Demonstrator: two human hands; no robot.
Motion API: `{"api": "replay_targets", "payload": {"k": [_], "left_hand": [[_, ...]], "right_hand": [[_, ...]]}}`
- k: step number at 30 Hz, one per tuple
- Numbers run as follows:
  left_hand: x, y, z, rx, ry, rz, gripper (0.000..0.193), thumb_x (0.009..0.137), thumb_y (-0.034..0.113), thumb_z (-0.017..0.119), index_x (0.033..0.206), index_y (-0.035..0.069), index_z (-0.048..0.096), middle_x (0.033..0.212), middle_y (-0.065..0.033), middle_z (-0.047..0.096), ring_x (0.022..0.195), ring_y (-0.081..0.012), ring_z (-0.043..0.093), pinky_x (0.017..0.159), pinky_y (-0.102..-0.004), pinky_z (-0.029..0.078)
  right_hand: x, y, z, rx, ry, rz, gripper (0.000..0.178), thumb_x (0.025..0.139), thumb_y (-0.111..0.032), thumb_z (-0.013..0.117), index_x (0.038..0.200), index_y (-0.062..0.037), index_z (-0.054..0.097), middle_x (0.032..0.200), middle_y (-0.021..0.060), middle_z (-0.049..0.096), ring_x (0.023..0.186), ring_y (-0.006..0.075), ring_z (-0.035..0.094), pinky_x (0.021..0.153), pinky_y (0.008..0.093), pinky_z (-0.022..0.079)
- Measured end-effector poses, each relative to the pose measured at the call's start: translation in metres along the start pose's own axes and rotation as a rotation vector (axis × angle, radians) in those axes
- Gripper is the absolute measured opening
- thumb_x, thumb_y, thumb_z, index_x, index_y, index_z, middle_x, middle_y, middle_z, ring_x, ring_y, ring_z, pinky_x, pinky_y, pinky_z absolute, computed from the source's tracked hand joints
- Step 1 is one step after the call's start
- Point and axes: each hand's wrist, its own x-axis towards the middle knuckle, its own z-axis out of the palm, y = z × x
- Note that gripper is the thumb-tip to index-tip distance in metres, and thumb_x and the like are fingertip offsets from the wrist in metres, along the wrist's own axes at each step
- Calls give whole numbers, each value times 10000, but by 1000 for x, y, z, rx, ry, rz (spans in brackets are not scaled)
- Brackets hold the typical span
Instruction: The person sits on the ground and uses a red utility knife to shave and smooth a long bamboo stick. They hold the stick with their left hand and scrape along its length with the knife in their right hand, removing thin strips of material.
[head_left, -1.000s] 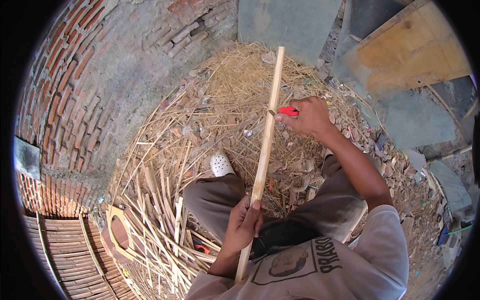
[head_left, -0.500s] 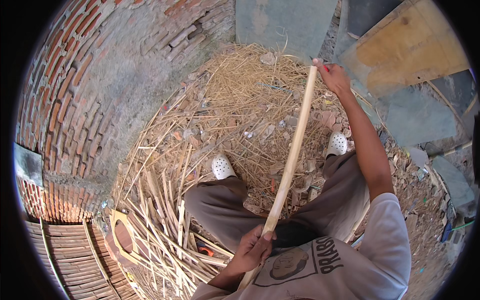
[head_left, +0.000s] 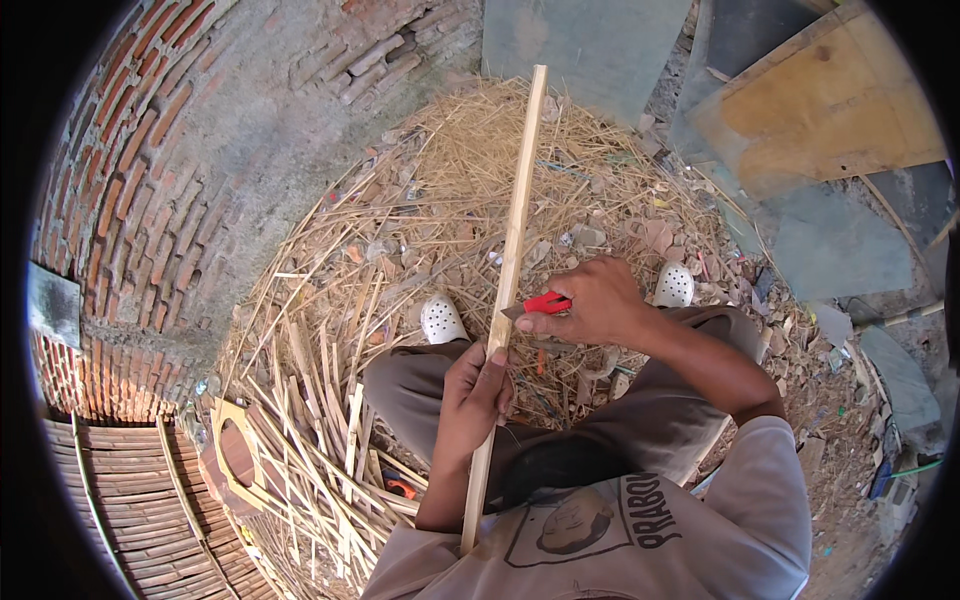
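Note:
A long pale bamboo strip [head_left: 519,205] runs from my lap up and away, tilted a little to the right at its far end. My left hand [head_left: 474,388] is wrapped round its lower part, thumb on top. In my right hand [head_left: 598,303] is a knife with a red handle [head_left: 548,302], gripped in closed fingers. Its short dark blade points left and meets the strip's right edge, just above my left hand.
Split bamboo strips [head_left: 300,470] lie heaped at my left, beside a yellow frame-like piece [head_left: 232,455]. Shavings [head_left: 470,150] and rubble cover the ground ahead. A brick wall [head_left: 150,190] rises at left; flat sheets [head_left: 820,95] lie far right. White clogs [head_left: 442,320] are on my feet.
My right hand has come from the strip's far end back toward me, bringing the knife to its edge. My left hand sits higher on the strip, whose far end has swung left.

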Motion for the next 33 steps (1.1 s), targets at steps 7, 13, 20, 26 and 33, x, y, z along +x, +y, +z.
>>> {"api": "replay_targets", "payload": {"k": [7,13,20,26,33], "left_hand": [[0,3,4,-88,-32,-13,232,1033,239,440,998,36,548,530,9,425,408,-55,364,401,-201,314],[-18,4,7,-44,-81,-28,250,1037,266,429,1003,42,535,527,5,427,403,-55,359,399,-200,310],[-8,5,5,-413,-161,-35,279,1043,296,394,971,46,495,504,-1,383,383,-77,337,387,-205,291],[-15,0,8,-357,-200,-44,278,1046,302,381,956,53,464,511,-1,379,387,-80,329,374,-207,286],[-27,0,8,-230,-190,-67,279,1051,301,371,952,57,464,528,-5,402,400,-71,345,376,-205,312]], "right_hand": [[7,12,8,-37,192,-145,629,736,-734,613,677,-113,692,539,100,599,519,314,612,562,422,488],[24,31,-6,-32,214,132,653,731,-723,630,652,-76,660,529,117,582,516,323,606,553,436,489],[11,13,7,-7,302,-167,625,722,-711,641,605,-98,636,521,106,566,506,317,596,529,423,476],[33,37,-15,-75,358,-19,636,719,-717,641,612,-91,642,491,103,532,497,316,584,514,418,458],[40,54,-18,-139,409,21,650,713,-747,622,616,-106,671,475,94,550,481,301,598,503,410,468]]}}
